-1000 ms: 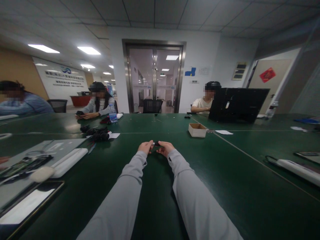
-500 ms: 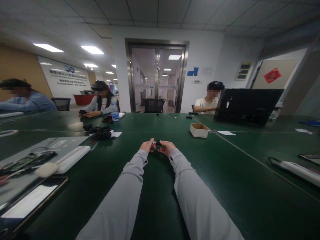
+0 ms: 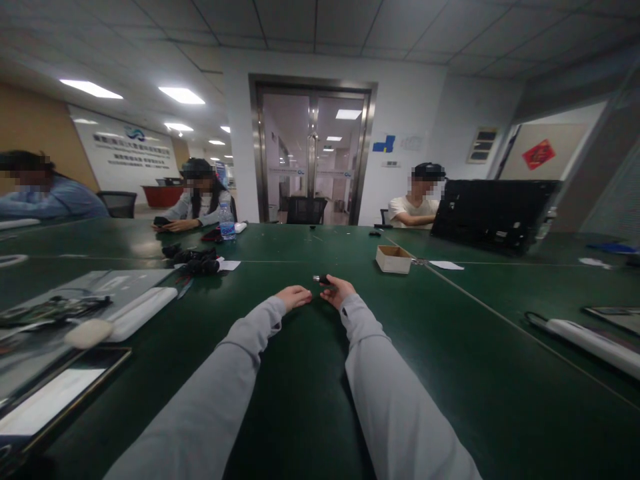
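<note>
Both my arms in grey sleeves reach out over the green table [image 3: 450,347]. My right hand [image 3: 337,291] pinches a small black object with a silver tip [image 3: 321,279], held just above the table. My left hand [image 3: 295,295] sits a little to the left of it, fingers curled together, no longer touching the object; nothing shows in it.
A small open cardboard box [image 3: 394,259] stands ahead to the right. Black parts [image 3: 197,261] and a water bottle [image 3: 227,225] lie at the left. A grey mat with a circuit board [image 3: 55,309], a white bar [image 3: 140,311] and a tablet [image 3: 55,397] lie near left. Three people sit around; an open black laptop [image 3: 493,212] faces away.
Both hands held the small object together before. Now my left hand has let go and drawn back left, and my right hand alone holds it, slightly farther forward.
</note>
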{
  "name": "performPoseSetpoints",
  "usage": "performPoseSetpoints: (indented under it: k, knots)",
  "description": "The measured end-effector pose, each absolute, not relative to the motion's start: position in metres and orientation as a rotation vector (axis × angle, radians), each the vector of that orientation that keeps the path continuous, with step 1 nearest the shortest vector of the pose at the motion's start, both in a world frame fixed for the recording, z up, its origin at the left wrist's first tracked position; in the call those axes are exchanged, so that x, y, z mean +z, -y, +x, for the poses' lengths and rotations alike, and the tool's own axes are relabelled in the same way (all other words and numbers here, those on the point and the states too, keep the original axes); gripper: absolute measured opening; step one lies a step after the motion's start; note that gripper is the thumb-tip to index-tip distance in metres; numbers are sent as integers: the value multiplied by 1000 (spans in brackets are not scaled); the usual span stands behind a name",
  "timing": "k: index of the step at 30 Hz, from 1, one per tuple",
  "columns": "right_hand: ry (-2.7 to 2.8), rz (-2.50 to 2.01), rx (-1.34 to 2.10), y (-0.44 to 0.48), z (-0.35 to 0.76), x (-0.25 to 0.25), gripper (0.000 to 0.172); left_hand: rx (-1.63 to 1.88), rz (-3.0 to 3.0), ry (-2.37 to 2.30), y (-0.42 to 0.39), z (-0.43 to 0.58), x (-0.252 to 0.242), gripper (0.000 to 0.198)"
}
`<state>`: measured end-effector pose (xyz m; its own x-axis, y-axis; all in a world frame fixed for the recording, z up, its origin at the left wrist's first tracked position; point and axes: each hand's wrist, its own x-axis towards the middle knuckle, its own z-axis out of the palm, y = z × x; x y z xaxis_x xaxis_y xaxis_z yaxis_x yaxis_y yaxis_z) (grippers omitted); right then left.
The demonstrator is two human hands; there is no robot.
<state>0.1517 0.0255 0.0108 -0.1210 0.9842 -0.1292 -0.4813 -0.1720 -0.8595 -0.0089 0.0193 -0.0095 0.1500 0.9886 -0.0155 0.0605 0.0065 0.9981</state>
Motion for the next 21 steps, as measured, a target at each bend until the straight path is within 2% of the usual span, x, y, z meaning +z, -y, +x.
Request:
performPoseSetpoints:
  k: [6, 10, 12, 15, 17, 21]
  knots:
    - [665, -901, 1538, -26, 163, 15, 6, 612, 1278, -961, 30, -20, 24, 20]
    - [691, -915, 1560, -26, 162, 16, 6, 169, 1132, -855, 43, -22, 33, 24]
    - [711, -911, 1554, -27, 161, 15, 6, 269, 999, -859, 33, -24, 30, 26]
    - [806, -899, 1579, -30, 155, 12, 6, 820, 851, -1026, 3, -21, 20, 24]
    - [908, -884, 1627, -32, 148, 10, 5, 1066, 852, -1169, -17, -13, 13, 25]
    - [1048, -861, 1683, -33, 136, 8, 2, 1148, 1108, -1344, -36, 5, 1, 34]
